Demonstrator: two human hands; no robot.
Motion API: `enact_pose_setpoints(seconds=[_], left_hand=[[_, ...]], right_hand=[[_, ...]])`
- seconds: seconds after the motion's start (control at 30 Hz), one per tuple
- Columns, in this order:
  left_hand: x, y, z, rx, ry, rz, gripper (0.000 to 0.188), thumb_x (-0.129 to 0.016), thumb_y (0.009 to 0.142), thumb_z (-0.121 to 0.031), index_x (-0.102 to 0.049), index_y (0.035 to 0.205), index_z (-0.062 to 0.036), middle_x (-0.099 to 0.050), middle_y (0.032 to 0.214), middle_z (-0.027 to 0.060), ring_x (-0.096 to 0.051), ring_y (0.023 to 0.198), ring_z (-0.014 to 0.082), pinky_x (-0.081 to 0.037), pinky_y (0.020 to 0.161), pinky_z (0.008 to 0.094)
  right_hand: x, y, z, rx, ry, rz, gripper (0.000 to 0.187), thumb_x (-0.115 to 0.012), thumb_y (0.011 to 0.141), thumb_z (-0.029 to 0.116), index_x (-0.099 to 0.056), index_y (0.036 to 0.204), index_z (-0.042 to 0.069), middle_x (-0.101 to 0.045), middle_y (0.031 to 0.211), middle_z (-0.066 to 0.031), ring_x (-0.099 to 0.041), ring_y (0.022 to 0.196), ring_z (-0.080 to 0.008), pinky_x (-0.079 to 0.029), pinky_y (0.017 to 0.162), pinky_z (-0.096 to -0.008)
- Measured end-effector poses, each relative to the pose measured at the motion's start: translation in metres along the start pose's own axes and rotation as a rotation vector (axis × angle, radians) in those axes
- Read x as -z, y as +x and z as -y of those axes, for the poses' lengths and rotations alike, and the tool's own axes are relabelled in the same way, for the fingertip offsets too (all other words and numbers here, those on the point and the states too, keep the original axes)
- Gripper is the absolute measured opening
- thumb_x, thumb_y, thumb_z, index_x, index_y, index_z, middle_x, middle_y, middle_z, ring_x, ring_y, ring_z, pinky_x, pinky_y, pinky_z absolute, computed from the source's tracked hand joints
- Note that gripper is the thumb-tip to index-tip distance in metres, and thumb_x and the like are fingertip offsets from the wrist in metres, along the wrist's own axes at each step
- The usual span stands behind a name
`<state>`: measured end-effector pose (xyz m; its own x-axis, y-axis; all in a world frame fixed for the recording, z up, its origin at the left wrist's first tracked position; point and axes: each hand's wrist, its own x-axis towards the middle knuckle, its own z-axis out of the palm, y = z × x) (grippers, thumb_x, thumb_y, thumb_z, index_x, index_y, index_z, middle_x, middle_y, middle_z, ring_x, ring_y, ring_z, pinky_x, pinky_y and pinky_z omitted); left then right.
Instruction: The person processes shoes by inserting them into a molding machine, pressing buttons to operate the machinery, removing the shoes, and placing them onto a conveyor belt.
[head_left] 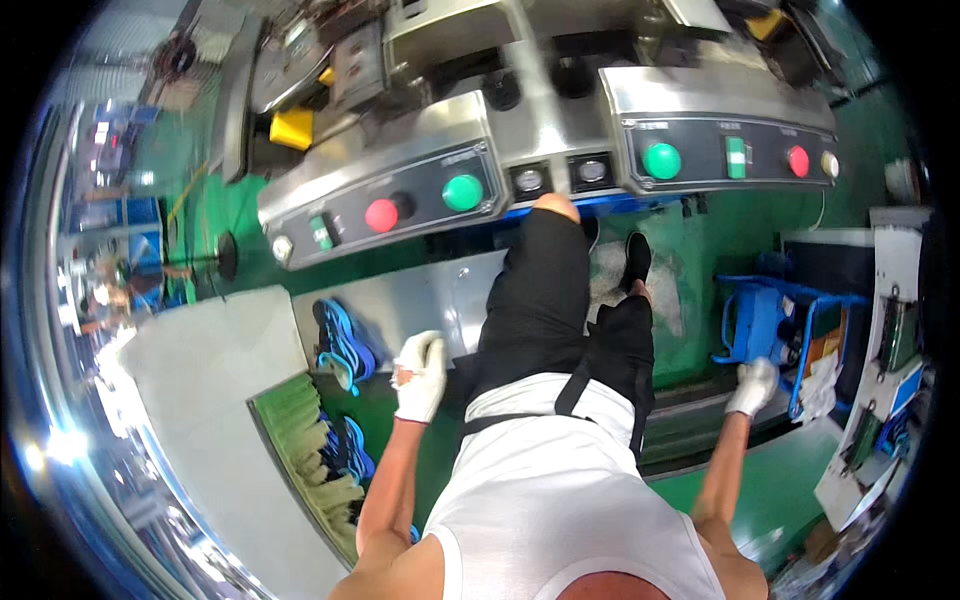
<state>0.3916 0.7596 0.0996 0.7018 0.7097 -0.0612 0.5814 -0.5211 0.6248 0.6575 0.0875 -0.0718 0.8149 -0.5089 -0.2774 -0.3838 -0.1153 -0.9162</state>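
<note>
My left hand (420, 378), in a white glove, hangs beside my left thigh with its fingers curled in. Nothing shows in it. A little skin or a reddish patch shows at the glove's edge. Close to its left, blue-and-black slippers (343, 345) sit by a metal panel (425, 300). Away from my body on the right, my white-gloved right hand (755, 388) is closed like a loose fist, slightly blurred, with nothing visible in it. Behind it in the picture stands a blue cart (755, 320). Neither hand touches anything that I can see.
Ahead are two machine control panels, left (385, 205) and right (725, 150), with green and red buttons. A pale tabletop (215, 400) lies to the left, a green cloth (300, 435) along its edge. Shelving (885, 350) stands at the right. The floor (690, 250) is green.
</note>
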Motion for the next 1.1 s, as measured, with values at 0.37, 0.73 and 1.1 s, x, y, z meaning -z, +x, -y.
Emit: enact_pose_setpoints(seconds=[0.37, 0.73, 1.1], left_hand=[[0.153, 0.021, 0.2, 0.445, 0.353, -0.319, 0.07, -0.073, 0.096, -0.038, -0.051, 0.147, 0.0034, -0.063, 0.139, 0.0267, -0.058, 0.13, 0.0436, -0.046, 0.111, 0.0474], [0.176, 0.001, 0.057, 0.445, -0.108, -0.119, 0.035, -0.066, 0.101, -0.018, -0.07, 0.126, 0.0052, -0.068, 0.133, 0.0212, -0.06, 0.127, 0.0327, -0.047, 0.112, 0.0436], [0.08, 0.014, -0.118, 0.016, -0.468, -0.021, 0.042, -0.071, 0.101, -0.02, -0.066, 0.133, 0.0061, -0.068, 0.132, 0.025, -0.066, 0.118, 0.0344, -0.052, 0.105, 0.0439]], right_hand=[[-0.255, -0.199, 0.182, 0.456, -0.721, 0.68, 0.065, -0.073, 0.096, 0.018, -0.047, 0.153, -0.001, -0.059, 0.147, -0.0198, -0.068, 0.125, -0.0278, -0.054, 0.104, -0.0379], [-0.338, -0.388, 0.233, 0.725, -0.289, 1.382, 0.071, -0.076, 0.085, 0.034, -0.053, 0.143, -0.001, -0.06, 0.138, -0.0244, -0.061, 0.127, -0.037, -0.049, 0.108, -0.0447], [-0.287, -0.447, 0.242, 1.229, -0.487, 1.286, 0.1, -0.073, 0.075, 0.037, -0.033, 0.157, -0.004, -0.034, 0.162, -0.0314, -0.046, 0.14, -0.0458, -0.039, 0.116, -0.053]])
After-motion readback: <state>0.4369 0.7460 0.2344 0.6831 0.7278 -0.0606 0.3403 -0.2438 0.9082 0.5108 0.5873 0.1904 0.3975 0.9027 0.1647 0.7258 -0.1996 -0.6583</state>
